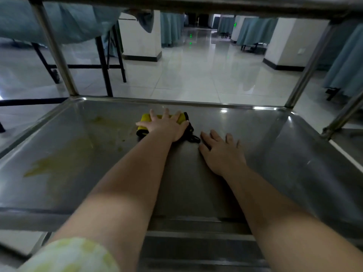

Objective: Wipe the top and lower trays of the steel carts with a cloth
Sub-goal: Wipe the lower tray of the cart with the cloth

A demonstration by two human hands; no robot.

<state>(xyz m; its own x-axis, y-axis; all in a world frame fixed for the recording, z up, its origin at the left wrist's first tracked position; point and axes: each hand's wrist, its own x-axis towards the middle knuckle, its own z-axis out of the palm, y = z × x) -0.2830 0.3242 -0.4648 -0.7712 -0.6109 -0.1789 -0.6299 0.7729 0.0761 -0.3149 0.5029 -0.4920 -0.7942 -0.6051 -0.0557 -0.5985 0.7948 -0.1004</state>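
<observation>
I look into the lower tray (275, 146) of a steel cart, under the top tray (196, 4). A yellow cloth with black edging (145, 119) lies near the tray's far middle. My left hand (167, 124) presses flat on it with fingers spread and straight. My right hand (222, 152) rests flat on the bare steel just right of the cloth, fingers straight. Yellowish smears (59, 161) mark the tray's left half.
Steel uprights (55, 52) (308, 69) rise at the far corners. Beyond the cart lies a glossy tiled floor (192, 71) with white pillars (141, 40) and tables draped in blue-grey cloth (39, 20). A black table frame (104, 63) stands at the left.
</observation>
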